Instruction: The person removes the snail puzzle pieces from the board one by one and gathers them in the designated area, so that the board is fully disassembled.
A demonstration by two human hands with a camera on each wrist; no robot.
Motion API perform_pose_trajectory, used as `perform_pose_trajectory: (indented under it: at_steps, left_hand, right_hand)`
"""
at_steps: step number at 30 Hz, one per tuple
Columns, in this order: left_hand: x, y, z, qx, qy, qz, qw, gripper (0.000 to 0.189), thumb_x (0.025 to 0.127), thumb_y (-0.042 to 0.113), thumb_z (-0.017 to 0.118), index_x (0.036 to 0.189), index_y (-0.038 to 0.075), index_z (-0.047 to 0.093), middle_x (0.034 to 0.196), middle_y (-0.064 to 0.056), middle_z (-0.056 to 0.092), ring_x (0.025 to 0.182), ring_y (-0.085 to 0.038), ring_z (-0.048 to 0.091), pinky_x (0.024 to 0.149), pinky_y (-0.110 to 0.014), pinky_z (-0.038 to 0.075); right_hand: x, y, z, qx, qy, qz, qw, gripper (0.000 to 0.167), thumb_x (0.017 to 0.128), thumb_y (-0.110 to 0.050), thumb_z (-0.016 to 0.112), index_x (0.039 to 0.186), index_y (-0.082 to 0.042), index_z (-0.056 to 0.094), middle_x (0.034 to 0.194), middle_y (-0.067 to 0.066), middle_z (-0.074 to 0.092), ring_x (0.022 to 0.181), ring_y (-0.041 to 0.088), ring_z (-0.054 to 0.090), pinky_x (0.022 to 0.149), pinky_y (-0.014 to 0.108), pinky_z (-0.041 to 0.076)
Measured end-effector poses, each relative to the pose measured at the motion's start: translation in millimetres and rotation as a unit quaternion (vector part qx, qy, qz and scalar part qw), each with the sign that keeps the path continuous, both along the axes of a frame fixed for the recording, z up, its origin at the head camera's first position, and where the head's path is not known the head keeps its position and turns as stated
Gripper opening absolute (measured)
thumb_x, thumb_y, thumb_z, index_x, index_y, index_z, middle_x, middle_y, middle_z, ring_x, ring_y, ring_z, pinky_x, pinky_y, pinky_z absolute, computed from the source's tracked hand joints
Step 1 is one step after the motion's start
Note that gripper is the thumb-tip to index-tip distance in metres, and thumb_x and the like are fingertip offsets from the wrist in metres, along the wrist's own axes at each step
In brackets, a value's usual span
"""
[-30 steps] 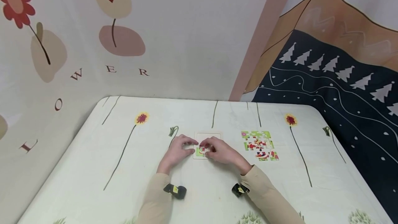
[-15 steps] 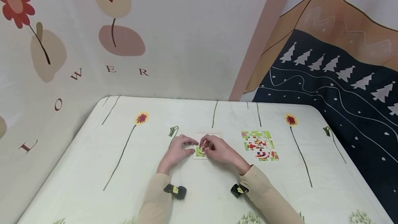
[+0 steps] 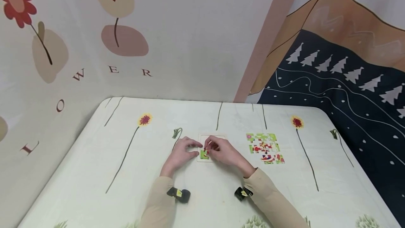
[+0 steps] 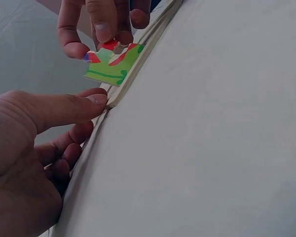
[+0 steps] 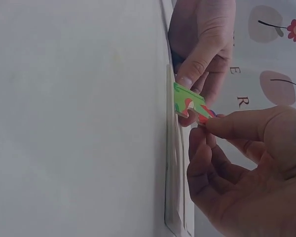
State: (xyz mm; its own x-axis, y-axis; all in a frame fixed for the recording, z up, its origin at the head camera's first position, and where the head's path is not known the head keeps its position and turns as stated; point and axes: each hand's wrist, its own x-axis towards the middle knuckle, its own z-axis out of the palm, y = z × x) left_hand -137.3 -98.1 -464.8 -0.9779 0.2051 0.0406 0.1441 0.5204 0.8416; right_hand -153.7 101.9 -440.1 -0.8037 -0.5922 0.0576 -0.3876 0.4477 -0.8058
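Note:
In the head view, a square puzzle tray [image 3: 216, 135] with a pale rim lies mid-table. My right hand [image 3: 224, 150] pinches a jigsaw piece [image 5: 187, 100] between thumb and fingers. The piece is green with red and white printing, and it stands tilted at the tray's left side, its green edge close to the rim. My left hand [image 3: 182, 153] holds the tray's left edge, its thumb [image 4: 71, 109] at the rim near the corner and its other fingers curled beside it. The right hand covers much of the tray's lower right in the head view.
To the right of the tray lie several loose jigsaw pieces [image 3: 265, 147], green, red and white, set out in rough rows. The white tablecloth [image 3: 126, 171] is printed with flowers. A printed curtain [image 3: 190, 45] stands behind the table.
The right thumb and fingers have tipped the jigsaw piece a little, and its picture shows at a different angle. The left hand stays at the tray's edge.

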Motion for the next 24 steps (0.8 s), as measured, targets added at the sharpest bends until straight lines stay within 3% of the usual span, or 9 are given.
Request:
perform_pose_trajectory:
  at_steps: [13,24]
  left_hand:
    - [-0.1,-0.9,-0.9,-0.003,0.016,-0.001,0.9999,0.025,0.078,-0.001,0.073,0.099,0.011,0.074,0.096,-0.001,0.061,0.098,-0.023,0.052,0.092,-0.047,0.037]
    - [-0.5,0.9,-2.1,-0.006,0.008,0.003,1.0,0.023,0.079,-0.001,0.073,0.098,0.012,0.074,0.095,0.0,0.06,0.098,-0.022,0.052,0.091,-0.046,0.038]
  right_hand:
    - [4.6,13.5,6.4,-0.007,-0.015,-0.017,0.9997,0.019,0.088,0.008,0.056,0.098,-0.007,0.06,0.085,0.002,0.061,0.08,0.014,0.057,0.072,0.03,0.046]
    - [8.7,34.2,10.3,-0.008,-0.032,-0.051,0.9982,0.019,0.089,0.005,0.058,0.102,-0.007,0.061,0.089,0.003,0.062,0.082,0.016,0.058,0.073,0.031,0.048]
